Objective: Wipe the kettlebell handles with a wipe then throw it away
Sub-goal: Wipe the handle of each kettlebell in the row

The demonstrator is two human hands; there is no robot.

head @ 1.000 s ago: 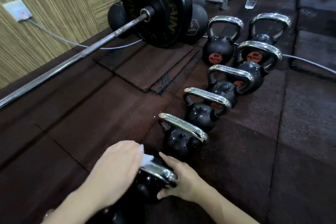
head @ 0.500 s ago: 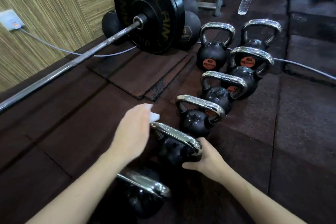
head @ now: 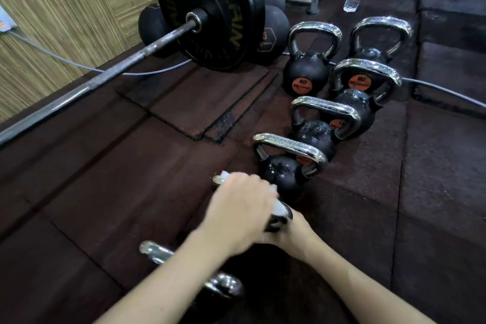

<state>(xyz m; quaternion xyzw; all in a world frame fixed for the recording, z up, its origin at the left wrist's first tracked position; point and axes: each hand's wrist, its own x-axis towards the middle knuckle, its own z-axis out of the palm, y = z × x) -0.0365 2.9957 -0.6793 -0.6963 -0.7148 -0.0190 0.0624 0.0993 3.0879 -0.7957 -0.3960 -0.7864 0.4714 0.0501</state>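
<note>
Here, low in the middle of the frame, my left hand [head: 242, 208] wraps the soft, limp wipe [head: 280, 208] around the kettlebell handle [head: 278, 218] — hard, slick chrome on a heavy bell — while my right hand [head: 292, 231], steadying it, is mostly hidden — grip unclear.

- Dim indoor light; the dark floor mats [head: 434, 192] swallow most detail.
- Bright glints on the chrome kettlebell handles [head: 313, 27] suggest overhead lamps, perhaps several.
- The left hand [head: 240, 214] is smeared by motion blur.
- Wide-angle bending curves the barbell [head: 110, 75] and wall panels [head: 52, 42] near the edges.
- Far corners look soft.
</note>
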